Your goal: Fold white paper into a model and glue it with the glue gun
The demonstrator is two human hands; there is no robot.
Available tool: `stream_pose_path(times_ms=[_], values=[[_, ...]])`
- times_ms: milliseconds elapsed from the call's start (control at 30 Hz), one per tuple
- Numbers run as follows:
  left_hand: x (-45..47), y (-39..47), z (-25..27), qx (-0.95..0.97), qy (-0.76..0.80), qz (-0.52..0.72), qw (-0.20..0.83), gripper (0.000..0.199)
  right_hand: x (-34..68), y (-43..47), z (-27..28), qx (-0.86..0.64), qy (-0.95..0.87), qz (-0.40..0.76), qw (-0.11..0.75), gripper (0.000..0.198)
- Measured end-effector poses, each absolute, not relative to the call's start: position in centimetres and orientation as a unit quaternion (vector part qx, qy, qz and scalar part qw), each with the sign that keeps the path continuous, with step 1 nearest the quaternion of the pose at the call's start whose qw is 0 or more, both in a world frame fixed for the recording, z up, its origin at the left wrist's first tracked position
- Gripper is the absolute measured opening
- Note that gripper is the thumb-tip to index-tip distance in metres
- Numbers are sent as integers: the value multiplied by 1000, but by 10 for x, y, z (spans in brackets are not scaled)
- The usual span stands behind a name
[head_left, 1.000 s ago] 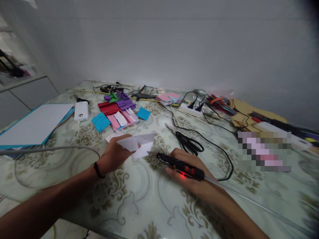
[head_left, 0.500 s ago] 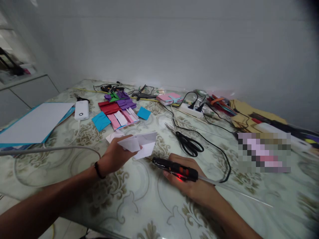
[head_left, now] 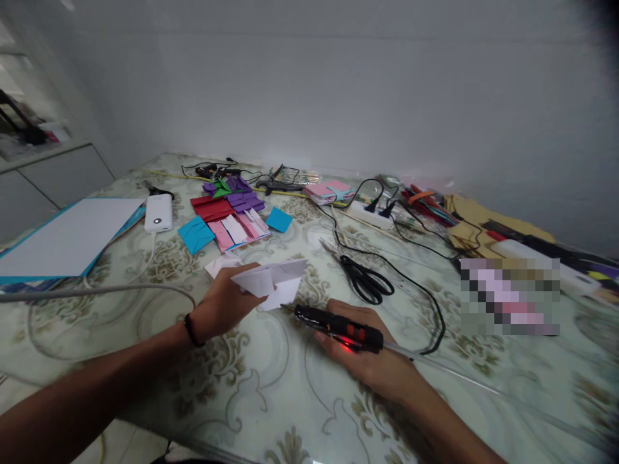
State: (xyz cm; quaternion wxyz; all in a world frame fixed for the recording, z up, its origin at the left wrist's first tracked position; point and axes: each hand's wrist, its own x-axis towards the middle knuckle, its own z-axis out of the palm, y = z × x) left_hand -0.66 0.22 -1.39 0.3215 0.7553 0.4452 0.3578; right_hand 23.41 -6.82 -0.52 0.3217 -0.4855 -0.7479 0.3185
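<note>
My left hand (head_left: 231, 303) pinches a folded piece of white paper (head_left: 288, 291), its flaps standing partly apart. In my right hand (head_left: 367, 354) is a black glue gun (head_left: 338, 327) with a red light glowing on its side. Its nozzle points left, right by the lower edge of the paper; whether they touch I cannot tell. A clear glue stick (head_left: 459, 368) sticks out of the back of the gun. Another folded white paper (head_left: 223, 261) lies behind my left hand.
Black-handled scissors (head_left: 365, 278) lie beyond my right hand, near the gun's black cord. Folded papers in red (head_left: 211, 209), purple, pink and blue (head_left: 196, 235) lie mid-table. A white power bank (head_left: 158, 214) and paper sheets (head_left: 72, 235) are left; a power strip (head_left: 372, 214) stands at the back.
The glue gun's nozzle and the white paper's lower edge are slightly closer together. The paper has tilted a little; both hands keep their hold.
</note>
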Motion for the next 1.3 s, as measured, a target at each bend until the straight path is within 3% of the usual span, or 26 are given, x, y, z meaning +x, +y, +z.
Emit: stream_pose_path(times_ms=[500, 1300], values=[[-6, 2, -15, 746, 443, 362, 341, 8, 235, -69, -6, -492, -745, 316, 320, 35], [-8, 3, -10, 759, 437, 372, 308, 16, 241, -68, -8, -521, -717, 316, 338, 33]])
